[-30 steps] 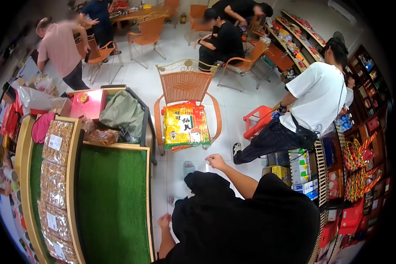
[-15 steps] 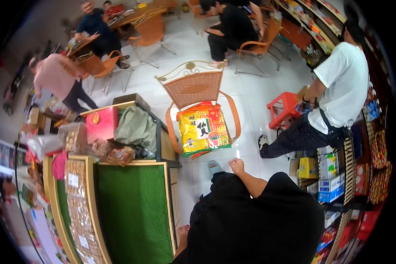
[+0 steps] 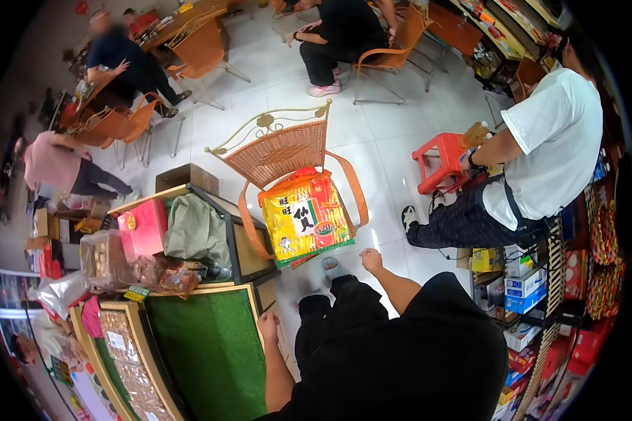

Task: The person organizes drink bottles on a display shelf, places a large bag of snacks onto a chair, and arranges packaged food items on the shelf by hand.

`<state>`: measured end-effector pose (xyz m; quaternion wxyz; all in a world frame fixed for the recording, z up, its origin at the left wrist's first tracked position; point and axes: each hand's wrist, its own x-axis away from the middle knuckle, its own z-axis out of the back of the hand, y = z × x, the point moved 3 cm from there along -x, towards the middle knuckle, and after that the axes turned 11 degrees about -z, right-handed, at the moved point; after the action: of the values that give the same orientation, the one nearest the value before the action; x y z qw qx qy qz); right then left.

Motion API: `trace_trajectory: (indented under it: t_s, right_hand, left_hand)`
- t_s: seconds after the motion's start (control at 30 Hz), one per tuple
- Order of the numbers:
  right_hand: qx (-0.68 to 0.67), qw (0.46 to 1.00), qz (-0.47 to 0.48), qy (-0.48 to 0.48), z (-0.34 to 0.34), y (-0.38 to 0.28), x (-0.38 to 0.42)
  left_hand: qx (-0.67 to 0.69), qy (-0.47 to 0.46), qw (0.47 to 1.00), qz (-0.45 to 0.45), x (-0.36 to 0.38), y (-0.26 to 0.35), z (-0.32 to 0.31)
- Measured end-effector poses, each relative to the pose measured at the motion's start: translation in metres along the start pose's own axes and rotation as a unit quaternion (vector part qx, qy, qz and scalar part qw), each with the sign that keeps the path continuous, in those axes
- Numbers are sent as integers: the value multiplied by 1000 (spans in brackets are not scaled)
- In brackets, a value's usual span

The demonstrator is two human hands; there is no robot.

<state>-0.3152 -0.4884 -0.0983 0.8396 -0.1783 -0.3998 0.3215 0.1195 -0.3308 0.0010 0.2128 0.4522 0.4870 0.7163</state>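
Observation:
Ahead of me a large yellow and red snack bag (image 3: 306, 217) lies on the seat of a wicker armchair (image 3: 277, 156). My right hand (image 3: 371, 259) is loosely closed with nothing in it, over the floor just in front of the chair and to the right of the bag's near edge. Lower down, my left hand (image 3: 268, 326) has its fingers curled with nothing showing in them. It overlaps the right edge of a display case lined with green turf (image 3: 203, 344) in this view.
On the left counter are a pink box (image 3: 144, 228), a grey-green cloth (image 3: 196, 231) and packaged snacks (image 3: 180, 278). A person in a white shirt (image 3: 551, 151) stands at right by a red stool (image 3: 439, 163), beside stocked shelves (image 3: 527, 288). Several people and chairs are farther back.
My left hand has come up and forward from beside my body. The chair and bag now appear further left and slightly larger. The person in pink has shifted left in view.

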Motion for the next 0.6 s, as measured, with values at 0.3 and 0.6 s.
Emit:
trace_trajectory:
  t_s: [0.3,0.6]
  right_hand:
    - [42,994,40,-93,-31,-80,18]
    - [5,963,68,-259,-87,-137,-13]
  left_hand:
    - [69,102,988,93,41,-46,36]
    - [153,356,887,252,167,-197,11]
